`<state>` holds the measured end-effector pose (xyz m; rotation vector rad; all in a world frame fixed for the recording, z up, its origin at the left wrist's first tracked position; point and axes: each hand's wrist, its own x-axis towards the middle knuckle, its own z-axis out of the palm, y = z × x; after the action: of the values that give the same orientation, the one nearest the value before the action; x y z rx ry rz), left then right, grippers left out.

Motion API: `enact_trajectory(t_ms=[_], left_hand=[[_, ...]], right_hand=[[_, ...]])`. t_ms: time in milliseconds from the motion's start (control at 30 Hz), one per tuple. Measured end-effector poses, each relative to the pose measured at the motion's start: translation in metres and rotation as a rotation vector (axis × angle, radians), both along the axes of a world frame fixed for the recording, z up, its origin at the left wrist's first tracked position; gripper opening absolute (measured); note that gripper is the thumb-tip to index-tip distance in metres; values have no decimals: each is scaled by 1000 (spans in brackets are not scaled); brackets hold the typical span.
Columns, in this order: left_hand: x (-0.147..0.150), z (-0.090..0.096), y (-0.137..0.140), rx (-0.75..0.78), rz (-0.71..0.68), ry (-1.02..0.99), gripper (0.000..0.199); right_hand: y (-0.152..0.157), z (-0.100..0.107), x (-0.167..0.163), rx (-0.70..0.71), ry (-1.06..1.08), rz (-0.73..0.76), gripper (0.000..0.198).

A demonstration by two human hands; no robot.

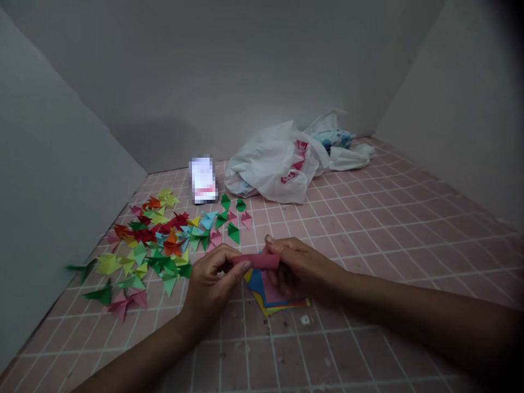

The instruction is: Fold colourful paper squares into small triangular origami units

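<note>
A pink sheet of paper (262,261), bent over along its length, is held up between my two hands. My left hand (215,275) pinches its left end, with the thumb lying on the near face. At the other end, my right hand (297,262) is closed on the paper with the thumb raised along the top; some of its fingers are hidden or blurred behind it. Below the hands lies a loose stack of coloured paper squares (257,284), with blue, pink, yellow and orange edges showing.
Many folded paper pieces (170,245) in several colours spread over the left of the pink checked cloth (388,229). A lit phone (203,180) stands behind them. White plastic bags (274,161) lie against the back wall. A small white scrap (305,320) sits near the stack.
</note>
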<state>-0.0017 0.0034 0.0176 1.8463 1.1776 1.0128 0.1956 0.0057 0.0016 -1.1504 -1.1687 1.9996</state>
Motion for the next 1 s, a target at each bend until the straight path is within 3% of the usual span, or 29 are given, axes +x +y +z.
enact_trajectory(t_ms=[100,300,433,833,1000], left_hand=[[1,-1,-1,-215,57,-105,24],[3,-6,0,-431,77,-234,28],[4,-8,1,-471,45,-271,26],[5,-11,0,-507,6,-325,23],[9,-8,-1,-652,-62,-316,26]], right_hand=[[1,2,0,154,-16,-34,60],[1,4,-3,312,-19,-84,29],[0,2,-4,384,-110,-108,23],[-2,1,-5,382,-182,-133,24],[-1,1,-3,575,-301,-69,23]])
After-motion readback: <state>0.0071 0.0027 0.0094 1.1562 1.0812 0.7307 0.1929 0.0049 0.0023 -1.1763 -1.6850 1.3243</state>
